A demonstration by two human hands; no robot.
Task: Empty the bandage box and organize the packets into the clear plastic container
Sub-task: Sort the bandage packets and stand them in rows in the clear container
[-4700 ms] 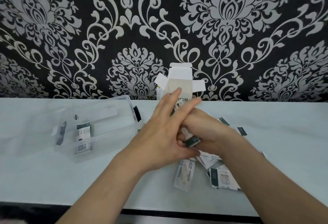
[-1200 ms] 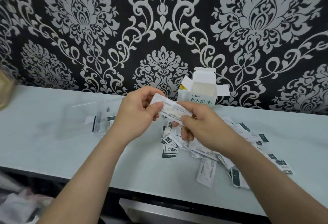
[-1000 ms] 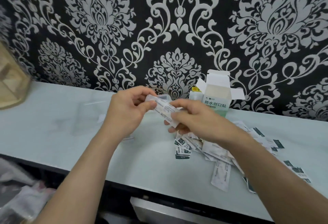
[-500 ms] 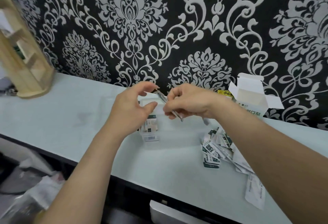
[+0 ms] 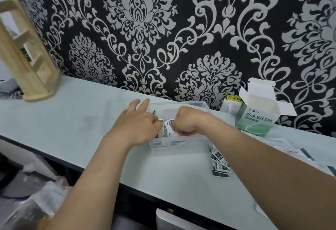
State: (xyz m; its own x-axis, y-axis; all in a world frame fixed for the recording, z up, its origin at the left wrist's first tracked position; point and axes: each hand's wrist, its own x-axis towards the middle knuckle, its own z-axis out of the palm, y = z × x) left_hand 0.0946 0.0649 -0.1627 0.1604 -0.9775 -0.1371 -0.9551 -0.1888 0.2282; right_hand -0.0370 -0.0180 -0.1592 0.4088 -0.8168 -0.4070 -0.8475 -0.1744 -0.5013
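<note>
The clear plastic container (image 5: 180, 147) stands on the white table with both my hands inside it. My left hand (image 5: 138, 126) pinches the bandage packets (image 5: 169, 127) at their left end, two fingers stretched over the container's rim. My right hand (image 5: 187, 122) curls down on the same packets from the right; its fingertips are hidden. The open green-and-white bandage box (image 5: 258, 120) stands upright to the right by the wall. Loose packets (image 5: 220, 165) lie in a pile right of the container, and more lie spread (image 5: 294, 147) behind my right forearm.
A wooden rack (image 5: 27, 56) stands at the table's far left. A small white item with a yellow label (image 5: 231, 102) sits behind the box. The table's dark front edge (image 5: 60, 158) runs diagonally; plastic bags (image 5: 36, 204) lie below it.
Both hands held a stack of packets above the table; they have since lowered it into the clear container. The view has swung left, bringing the wooden rack into sight.
</note>
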